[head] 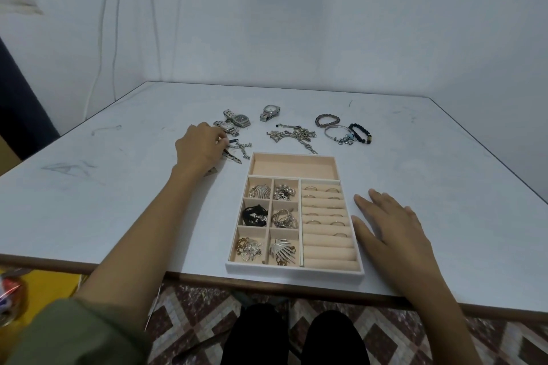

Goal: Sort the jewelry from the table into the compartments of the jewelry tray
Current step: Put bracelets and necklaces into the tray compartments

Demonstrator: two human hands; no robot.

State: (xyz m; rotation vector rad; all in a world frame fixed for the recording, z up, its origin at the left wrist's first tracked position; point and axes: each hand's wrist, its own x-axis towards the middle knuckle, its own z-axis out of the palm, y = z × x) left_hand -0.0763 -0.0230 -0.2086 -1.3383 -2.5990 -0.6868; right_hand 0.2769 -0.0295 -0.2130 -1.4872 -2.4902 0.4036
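Your left hand (201, 147) curls over the chain (240, 146), centre-left; I can't tell if you've got it. Right hand (391, 222) flat, empty, beside the tray (293, 274). Careful: lift fast and that chain may snag the nearby watches (235, 121).

One shallow white jewelry tray (295, 274) with peach velvet lining lies on one white table (118, 187). The tray has eight sections: one long compartment (293, 167), six small square compartments (286, 232) and one block of ring rolls (327, 249). All six small ones hold jewelry, and two of those pieces are silver fan-shaped ornaments (260, 190). About ten thin rings (310, 187) sit in the rolls; the exact number is hard to tell. Loose on the table are three silver metal watches (238, 120) and three bracelets: one brown beaded bracelet (327, 120), one black beaded bracelet (360, 133) and one silver bangle with charms (338, 133). There are also two heaps of silver chain (293, 136).
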